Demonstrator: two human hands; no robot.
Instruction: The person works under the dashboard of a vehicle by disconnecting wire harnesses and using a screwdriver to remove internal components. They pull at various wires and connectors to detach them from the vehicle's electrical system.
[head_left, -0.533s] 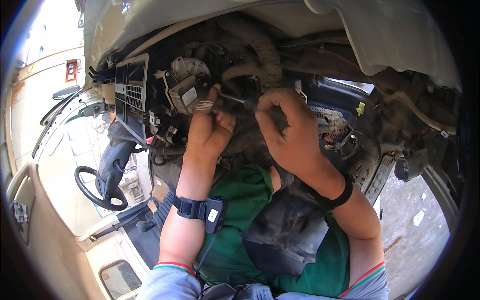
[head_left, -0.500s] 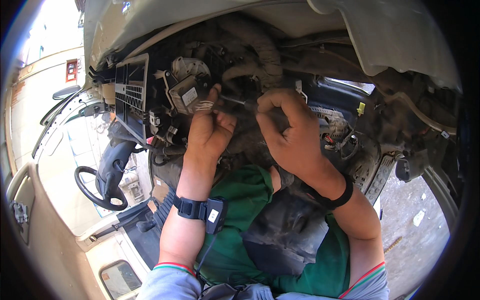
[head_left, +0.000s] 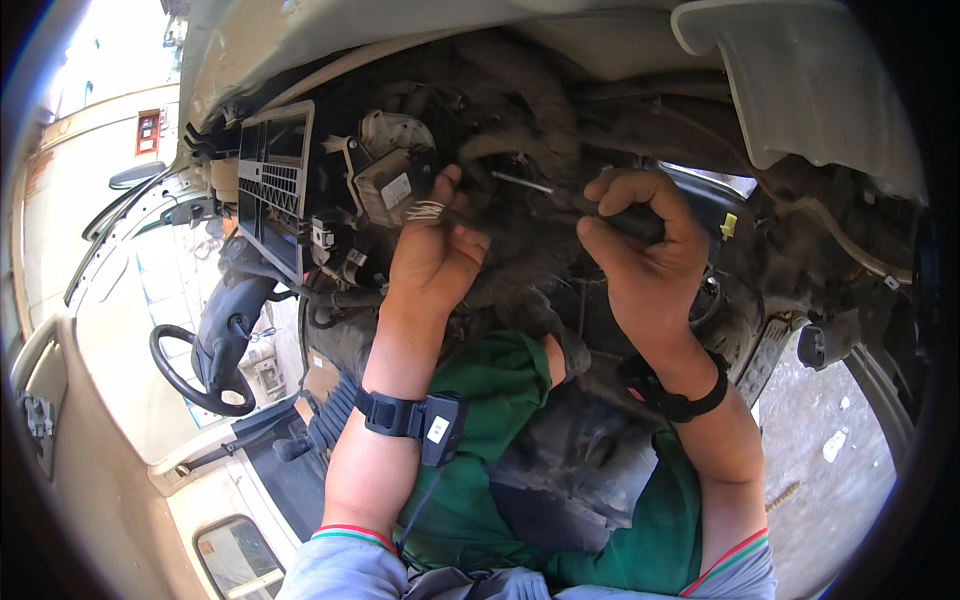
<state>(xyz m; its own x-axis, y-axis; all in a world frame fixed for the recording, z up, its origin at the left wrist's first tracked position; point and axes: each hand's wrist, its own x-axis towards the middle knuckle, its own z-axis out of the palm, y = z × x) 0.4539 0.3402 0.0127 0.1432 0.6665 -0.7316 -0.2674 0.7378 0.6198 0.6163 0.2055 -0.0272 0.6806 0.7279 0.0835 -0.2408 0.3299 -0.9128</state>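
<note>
My right hand (head_left: 648, 262) is closed round the dark handle of a screwdriver. The bare metal shaft of the screwdriver (head_left: 524, 182) points left across the dark dash cavity, its tip apart from my left hand. My left hand (head_left: 432, 255) is up beside a boxy grey unit (head_left: 390, 188) with a white label. Its fingers are curled, and whatever they may grip is hidden. White strands (head_left: 425, 210) lie wound across one finger.
Left of the unit stands a black vent frame (head_left: 270, 190), with a steering wheel (head_left: 200, 370) below it. Thick dusty hoses (head_left: 540, 110) run behind my hands. A yellow connector (head_left: 729, 225) hangs at the right, near a pedal (head_left: 765, 345). Pale panels overhang the top.
My right hand has drawn back to the right with the screwdriver, and its tip has come away from my left hand. The view has shifted slightly.
</note>
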